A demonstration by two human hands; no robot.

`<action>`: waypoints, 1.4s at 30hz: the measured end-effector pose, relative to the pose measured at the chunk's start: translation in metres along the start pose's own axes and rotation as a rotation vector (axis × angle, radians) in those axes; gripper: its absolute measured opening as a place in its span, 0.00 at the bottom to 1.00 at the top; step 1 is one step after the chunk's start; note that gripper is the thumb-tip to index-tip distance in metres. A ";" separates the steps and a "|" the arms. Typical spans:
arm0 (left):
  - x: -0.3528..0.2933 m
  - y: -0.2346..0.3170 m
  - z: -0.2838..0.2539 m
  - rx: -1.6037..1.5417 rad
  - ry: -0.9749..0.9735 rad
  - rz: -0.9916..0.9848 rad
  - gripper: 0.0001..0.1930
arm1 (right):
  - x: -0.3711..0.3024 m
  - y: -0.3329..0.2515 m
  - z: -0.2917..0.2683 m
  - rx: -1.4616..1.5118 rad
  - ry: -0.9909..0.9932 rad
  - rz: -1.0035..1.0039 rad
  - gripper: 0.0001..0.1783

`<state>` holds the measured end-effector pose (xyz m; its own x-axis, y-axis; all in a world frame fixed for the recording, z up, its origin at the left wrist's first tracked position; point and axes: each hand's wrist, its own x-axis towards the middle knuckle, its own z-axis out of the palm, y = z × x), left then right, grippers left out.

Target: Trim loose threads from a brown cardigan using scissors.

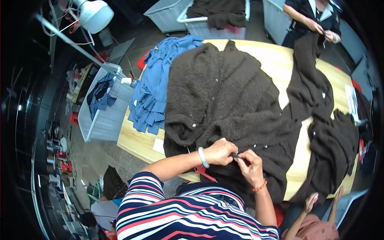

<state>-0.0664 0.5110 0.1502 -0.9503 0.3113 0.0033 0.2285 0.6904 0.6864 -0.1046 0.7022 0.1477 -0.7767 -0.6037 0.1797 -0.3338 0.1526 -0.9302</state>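
Dark brown fuzzy knit garments (224, 92) lie heaped over the middle of the table, dotted with small white spots. At the near edge of the heap, my left hand (221, 152) is closed in a pinch on a small piece of brown garment. Right beside it, my right hand (252, 166) pinches the same piece, fingertips almost meeting the left ones. The exact detail between the fingertips is too small to make out. Red-handled scissors (205, 173) are just below my left hand, close to my body.
Blue garments (154, 86) are piled at the left of the pale wooden table (276, 56). One person (316, 20) handles brown fabric at the far right; another person (312, 226) sits near right. Wheeled bins (106, 124) stand around, and a lamp (96, 16) hangs upper left.
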 end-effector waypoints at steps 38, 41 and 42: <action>0.024 -0.025 0.053 -0.623 -0.066 -0.503 0.07 | -0.033 0.031 0.018 -0.192 0.101 0.068 0.09; 0.021 -0.035 0.051 -0.900 -0.080 -0.570 0.06 | -0.026 0.026 0.019 -0.184 0.148 0.053 0.09; 0.021 -0.036 0.052 -0.899 -0.070 -0.565 0.06 | -0.025 0.025 0.020 -0.158 0.184 0.102 0.08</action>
<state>-0.0835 0.5270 0.0877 -0.8488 0.1526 -0.5062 -0.5096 0.0192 0.8602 -0.0826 0.7059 0.1136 -0.8899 -0.4287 0.1558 -0.3164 0.3342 -0.8878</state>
